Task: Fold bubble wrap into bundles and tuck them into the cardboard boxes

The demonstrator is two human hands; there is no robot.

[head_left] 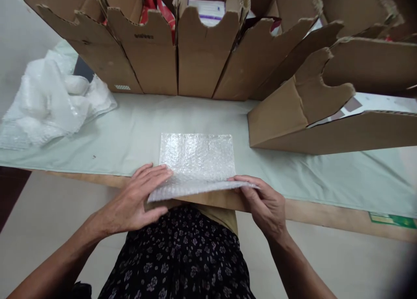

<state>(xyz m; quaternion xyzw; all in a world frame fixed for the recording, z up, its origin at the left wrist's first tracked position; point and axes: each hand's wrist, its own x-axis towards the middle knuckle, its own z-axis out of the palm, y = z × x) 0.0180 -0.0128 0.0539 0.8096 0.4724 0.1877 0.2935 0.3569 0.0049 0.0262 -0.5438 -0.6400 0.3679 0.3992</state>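
A sheet of clear bubble wrap (197, 153) lies on the pale green cloth at the table's near edge, its near part lifted and folded up. My left hand (140, 199) rests at the left end of that fold, fingertips on the wrap and thumb held apart below it. At the right end, my right hand (263, 203) pinches the raised edge between thumb and fingers. Whether anything lies inside the fold cannot be seen.
Several open cardboard boxes (200, 60) stand in a row behind the wrap. Another cardboard box (276, 121) holding white printed items is at the right. Crumpled bubble wrap (48, 99) is piled at the left. A green strip (392, 220) shows on the wooden edge.
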